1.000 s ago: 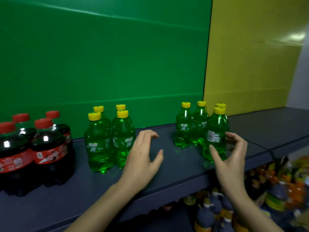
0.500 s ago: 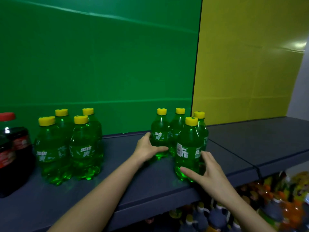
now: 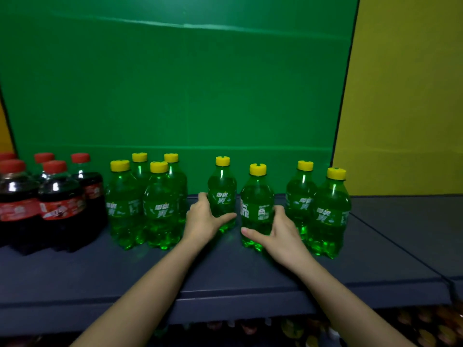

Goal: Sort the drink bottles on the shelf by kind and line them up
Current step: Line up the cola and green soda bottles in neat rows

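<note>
Eight green bottles with yellow caps stand upright on the dark shelf [image 3: 250, 279]. Four cluster at left [image 3: 150, 206], just beside the red-capped dark bottles [image 3: 50, 209]. The left hand [image 3: 203, 221] has its grip clamped on one middle bottle [image 3: 222, 196]; the right hand [image 3: 278, 234] has its grip clamped on the neighbouring bottle [image 3: 256, 204]. Two more [image 3: 323, 211] stand to the right, touching each other.

A dark shelf [image 3: 225, 279] carries green bottles [image 3: 160, 206] on both sides of the left hand [image 3: 203, 221] and the right hand [image 3: 278, 234]; red-capped cola bottles [image 3: 60, 204], perhaps five, stand farthest left.
</note>
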{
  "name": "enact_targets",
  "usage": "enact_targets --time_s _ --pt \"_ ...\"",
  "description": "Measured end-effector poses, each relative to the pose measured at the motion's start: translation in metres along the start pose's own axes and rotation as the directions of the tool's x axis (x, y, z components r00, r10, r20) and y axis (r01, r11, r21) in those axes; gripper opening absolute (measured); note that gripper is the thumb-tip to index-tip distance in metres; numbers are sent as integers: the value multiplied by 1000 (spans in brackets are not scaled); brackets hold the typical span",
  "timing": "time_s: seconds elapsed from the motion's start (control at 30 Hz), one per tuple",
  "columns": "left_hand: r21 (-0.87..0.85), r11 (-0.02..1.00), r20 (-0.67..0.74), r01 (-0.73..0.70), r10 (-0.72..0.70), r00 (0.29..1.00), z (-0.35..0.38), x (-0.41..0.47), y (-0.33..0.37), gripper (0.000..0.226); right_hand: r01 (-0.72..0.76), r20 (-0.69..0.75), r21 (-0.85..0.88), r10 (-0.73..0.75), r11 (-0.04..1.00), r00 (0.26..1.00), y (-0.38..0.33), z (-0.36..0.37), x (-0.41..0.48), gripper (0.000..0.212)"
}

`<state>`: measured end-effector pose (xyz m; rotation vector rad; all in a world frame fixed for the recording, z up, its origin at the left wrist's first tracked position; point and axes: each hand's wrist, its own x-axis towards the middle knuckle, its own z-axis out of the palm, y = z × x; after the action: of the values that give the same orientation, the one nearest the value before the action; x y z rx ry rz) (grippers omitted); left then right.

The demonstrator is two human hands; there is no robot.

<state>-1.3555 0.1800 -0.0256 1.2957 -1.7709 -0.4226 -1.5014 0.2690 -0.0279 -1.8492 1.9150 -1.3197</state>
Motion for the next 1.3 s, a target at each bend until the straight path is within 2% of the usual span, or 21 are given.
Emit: enact_targets --time_s 0.2,0.37,0.47,0.63,0.77,0.93,1.1,1.17,1.23,1.3 --pt "-3 1000 -46 -4 4 999 1 0 -6 67 -64 27 22 63 998 998 3 20 38 66" --pt "12 1000 -69 0 1 998 4 3 -8 73 -108 83 33 105 994 991 7 26 60 79" --pt "-1 1000 -71 0 0 997 6 6 -10 71 -89 100 107 78 990 992 13 29 67 82" --pt "10 1000 -92 -8 9 996 8 10 -12 70 -110 212 272 52 956 976 23 33 72 76" --pt "21 1000 -115 -4 6 993 8 11 -13 71 -74 141 132 55 988 989 24 35 77 85" --pt "16 1000 -136 -1 3 991 8 13 -15 70 -69 146 186 41 980 988 26 39 78 82" --pt "28 1000 -123 7 -3 992 8 13 -15 71 -104 120 61 96 993 988 22 42 80 93" --pt "25 1000 -124 0 3 992 9 13 -16 69 -166 207 181 128 969 970 21 41 79 87" --pt "19 1000 -124 -1 4 992 9 13 -17 68 -240 328 379 112 894 938 20 37 77 70" --pt "26 1000 -123 -2 5 992 9 12 -17 67 -223 335 420 78 880 939 22 34 77 60"
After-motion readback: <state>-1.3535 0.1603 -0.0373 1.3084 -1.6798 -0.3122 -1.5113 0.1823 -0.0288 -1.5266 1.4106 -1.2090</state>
